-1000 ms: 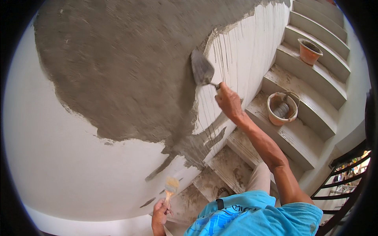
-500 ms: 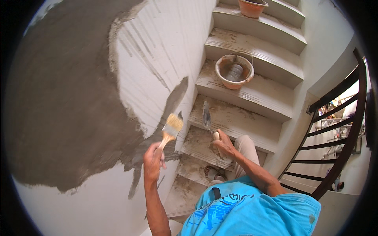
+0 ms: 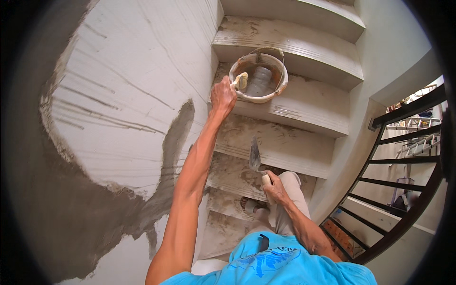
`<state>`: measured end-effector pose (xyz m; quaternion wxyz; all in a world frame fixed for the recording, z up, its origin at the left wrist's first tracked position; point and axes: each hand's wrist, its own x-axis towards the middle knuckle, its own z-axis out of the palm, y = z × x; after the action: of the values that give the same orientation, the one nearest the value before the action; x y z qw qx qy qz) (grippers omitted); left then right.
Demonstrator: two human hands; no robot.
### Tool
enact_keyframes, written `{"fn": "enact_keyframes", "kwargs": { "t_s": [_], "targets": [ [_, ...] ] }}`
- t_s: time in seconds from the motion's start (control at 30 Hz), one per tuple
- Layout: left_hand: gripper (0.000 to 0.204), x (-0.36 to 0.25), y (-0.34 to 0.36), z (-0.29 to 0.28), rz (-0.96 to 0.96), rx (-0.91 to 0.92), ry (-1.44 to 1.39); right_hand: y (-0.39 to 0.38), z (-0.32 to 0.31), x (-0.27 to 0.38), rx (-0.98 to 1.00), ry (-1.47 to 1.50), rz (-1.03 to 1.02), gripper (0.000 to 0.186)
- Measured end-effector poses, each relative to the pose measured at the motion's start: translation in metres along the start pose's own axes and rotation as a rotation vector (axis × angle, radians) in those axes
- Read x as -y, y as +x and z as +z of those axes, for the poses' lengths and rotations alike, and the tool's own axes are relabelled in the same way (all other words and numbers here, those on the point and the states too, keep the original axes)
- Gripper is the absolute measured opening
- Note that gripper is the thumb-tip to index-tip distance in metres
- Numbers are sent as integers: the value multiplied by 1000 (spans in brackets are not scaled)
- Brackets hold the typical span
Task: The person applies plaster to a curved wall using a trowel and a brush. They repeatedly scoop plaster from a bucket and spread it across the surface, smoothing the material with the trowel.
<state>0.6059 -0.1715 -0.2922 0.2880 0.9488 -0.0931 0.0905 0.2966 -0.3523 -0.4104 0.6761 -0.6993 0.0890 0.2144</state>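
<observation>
My left hand is closed round the handle of a paintbrush, whose pale bristles reach over the rim into a bucket. The bucket has a whitish rim and a raised wire handle, and stands on a stair step; a grey ribbed thing lies inside it with what looks like liquid. Lower down, my right hand grips the pale handle of a pointed trowel, its grey blade directed up the stairs. Whether the bristles touch the liquid is hard to make out.
Dirty pale stairs climb away from me. Along the left runs a white wall with a wide patch of grey mortar and drip streaks. A dark railing borders the right side. My foot rests on a lower step.
My left hand has moved the paintbrush from beside the wall, up and forward, to the bucket. My right hand keeps the trowel in nearly the same place. The view has shifted.
</observation>
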Motion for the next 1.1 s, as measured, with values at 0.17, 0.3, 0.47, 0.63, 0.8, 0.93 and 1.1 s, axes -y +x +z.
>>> {"fn": "enact_keyframes", "kwargs": {
  "t_s": [0.17,0.3,0.47,0.63,0.8,0.93,1.1],
  "targets": [
    [15,19,59,77,3,75,209,4,-20,7,-3,12,69,70],
    [22,40,82,128,-1,225,336,10,-32,0,-33,50,73,81],
    [23,49,98,158,25,349,412,18,-41,-9,22,117,86,82],
    [26,28,111,143,-105,330,308,18,-42,-7,50,157,169,81],
    [26,54,98,128,-375,177,25,17,-37,5,65,156,198,79],
    [26,129,44,116,-596,-6,-898,22,-20,-34,88,65,-7,80],
    [21,13,-23,51,-722,175,-1608,26,-16,-34,29,287,120,74]
  ]
}}
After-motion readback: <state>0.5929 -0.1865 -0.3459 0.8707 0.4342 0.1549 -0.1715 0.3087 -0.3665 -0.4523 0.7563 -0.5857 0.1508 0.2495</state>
